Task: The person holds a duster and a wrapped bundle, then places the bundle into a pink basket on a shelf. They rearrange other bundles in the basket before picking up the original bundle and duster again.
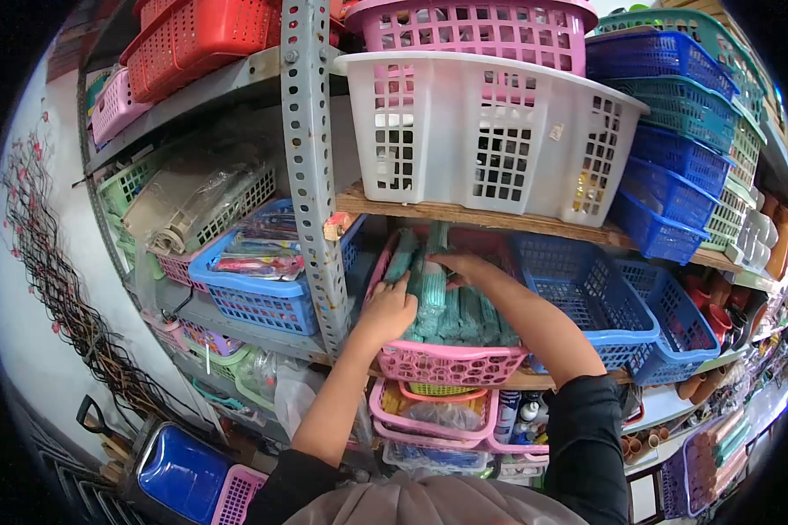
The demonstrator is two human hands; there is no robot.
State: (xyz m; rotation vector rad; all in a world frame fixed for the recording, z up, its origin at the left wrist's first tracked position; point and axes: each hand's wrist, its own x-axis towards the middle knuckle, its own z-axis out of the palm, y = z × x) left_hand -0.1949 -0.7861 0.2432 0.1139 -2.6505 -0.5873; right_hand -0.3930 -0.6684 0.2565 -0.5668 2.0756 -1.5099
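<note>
A pink plastic basket (pixel 451 361) on a wooden shelf holds several long teal wrapped rolls (pixel 464 315). My left hand (pixel 385 311) rests on the rolls at the basket's left side, fingers curled over one of them. My right hand (pixel 464 265) reaches in from the right and grips the top of an upright teal roll (pixel 431 289) near the back of the basket. Both forearms come up from the bottom of the view, with dark sleeves at the elbows.
A metal shelf upright (pixel 311 175) stands just left of the basket. A large white basket (pixel 490 131) sits on the shelf above. Blue baskets (pixel 587 297) stand to the right, and another blue basket (pixel 263 289) with packaged goods to the left. More pink baskets (pixel 429 416) lie below.
</note>
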